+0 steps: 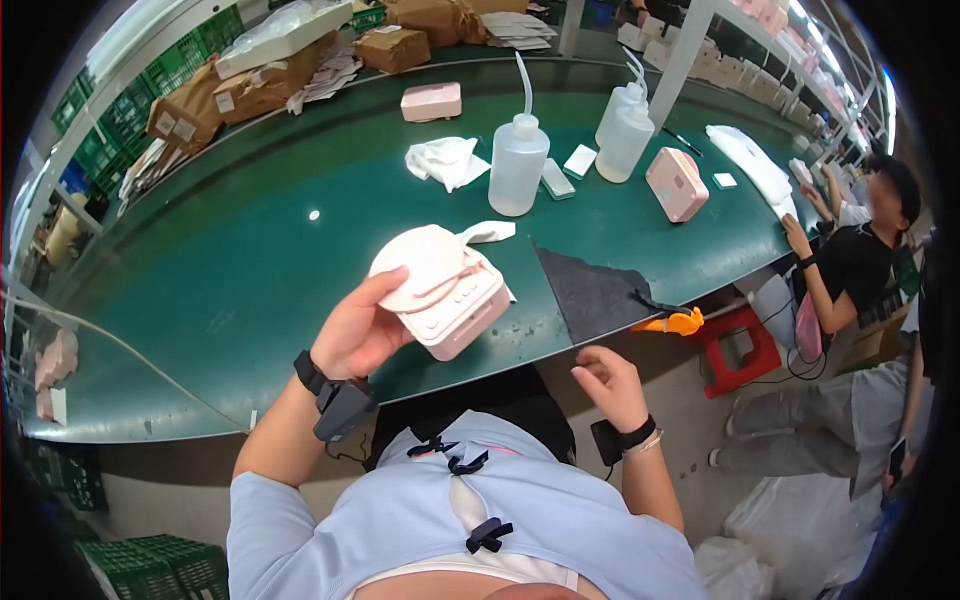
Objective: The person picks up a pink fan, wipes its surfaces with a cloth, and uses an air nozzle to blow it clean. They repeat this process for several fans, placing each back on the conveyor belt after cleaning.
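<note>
My left hand (362, 325) is closed round a pale pink boxy device (462, 318), thumb on the white round disc (425, 262) that covers part of its top. Small round buttons show along one face of the device. It is held tilted over the near part of the green table, and a white cloth (490, 232) shows just behind it. Off the table's front edge, my right hand (612, 383) hangs with loosely bent fingers, thumb apart, and nothing visible in it. The dark grey mat (590, 290) is the closest thing to it.
Clear squeeze bottles (518, 170) stand beyond the device, near a second pink device (677, 185) and a crumpled white cloth (446, 162). A pink case (431, 102) lies farther back. An orange-handled tool (680, 321) overhangs the front edge. A co-worker (850, 255) works at the right.
</note>
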Tool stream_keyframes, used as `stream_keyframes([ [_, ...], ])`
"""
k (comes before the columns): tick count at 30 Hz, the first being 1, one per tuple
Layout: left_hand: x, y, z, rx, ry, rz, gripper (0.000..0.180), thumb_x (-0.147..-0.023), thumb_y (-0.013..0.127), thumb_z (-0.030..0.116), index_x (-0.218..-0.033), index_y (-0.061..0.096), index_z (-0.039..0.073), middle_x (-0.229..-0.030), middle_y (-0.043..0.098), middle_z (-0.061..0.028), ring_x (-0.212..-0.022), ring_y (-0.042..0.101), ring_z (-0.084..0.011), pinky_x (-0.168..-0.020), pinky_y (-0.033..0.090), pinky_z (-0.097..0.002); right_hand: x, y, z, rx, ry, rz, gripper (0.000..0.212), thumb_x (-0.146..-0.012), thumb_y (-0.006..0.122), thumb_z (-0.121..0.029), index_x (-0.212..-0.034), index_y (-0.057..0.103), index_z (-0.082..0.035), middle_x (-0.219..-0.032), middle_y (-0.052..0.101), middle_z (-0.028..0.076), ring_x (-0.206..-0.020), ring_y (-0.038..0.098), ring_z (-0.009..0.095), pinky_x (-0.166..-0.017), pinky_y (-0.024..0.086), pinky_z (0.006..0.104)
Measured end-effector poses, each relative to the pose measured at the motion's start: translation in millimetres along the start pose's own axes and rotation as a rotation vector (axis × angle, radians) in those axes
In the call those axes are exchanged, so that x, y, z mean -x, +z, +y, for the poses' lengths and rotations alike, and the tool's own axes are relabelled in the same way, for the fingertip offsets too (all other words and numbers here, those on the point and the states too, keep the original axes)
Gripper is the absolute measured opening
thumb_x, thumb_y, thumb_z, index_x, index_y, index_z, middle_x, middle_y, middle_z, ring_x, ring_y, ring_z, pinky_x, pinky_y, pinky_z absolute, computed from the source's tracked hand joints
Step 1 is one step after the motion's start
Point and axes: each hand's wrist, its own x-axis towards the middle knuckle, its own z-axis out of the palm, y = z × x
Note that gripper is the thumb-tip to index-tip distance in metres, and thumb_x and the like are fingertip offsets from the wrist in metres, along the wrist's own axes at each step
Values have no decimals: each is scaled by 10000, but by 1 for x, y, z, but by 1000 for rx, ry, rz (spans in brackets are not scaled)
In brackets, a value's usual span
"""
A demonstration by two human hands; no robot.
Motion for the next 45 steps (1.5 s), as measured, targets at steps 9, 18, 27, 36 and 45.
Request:
stream_keyframes([
  [9,5,42,-35,-114,-220,-197,471,-1002,516,170,-1426,377,18,-1361,532,-149,-1225,571,-274,-1038,484,-447,-5,-2,-140,730,-1021,217,466,-708,771,-130,-1144,615,-75,-1204,641,105,-1130,619,298,-936,499,412],
  [18,7,32,17,-372,-332,-519,430,-1022,498,212,-1399,414,24,-1323,569,-187,-1191,600,-290,-1014,485,-428,17,-95,-113,388,-735,800,452,-750,779,-37,-1155,583,6,-1165,639,143,-1070,626,256,-951,480,347],
  [27,-79,4,170,-1559,-37,-109,208,-925,669,161,-1029,636,-16,-930,714,-97,-839,680,-162,-784,551,-311,-33,-281,55,-275,-215,912,440,-841,707,38,-1234,512,10,-1187,626,96,-1085,595,161,-937,470,292],
  [36,-267,5,195,-2326,409,440,573,-815,686,476,-1148,645,11,-1206,630,-219,-1102,618,-364,-927,506,-448,-74,-254,107,-396,-24,769,445,-825,703,51,-1231,525,15,-1173,648,101,-1060,614,163,-925,481,290],
  [45,-440,40,114,-2169,1009,81,779,-731,800,358,-1376,474,66,-1401,500,-199,-1296,478,-373,-1070,415,-444,-88,-279,113,-348,46,714,511,-763,672,58,-1252,531,18,-1161,651,87,-1031,630,179,-911,500,310],
])
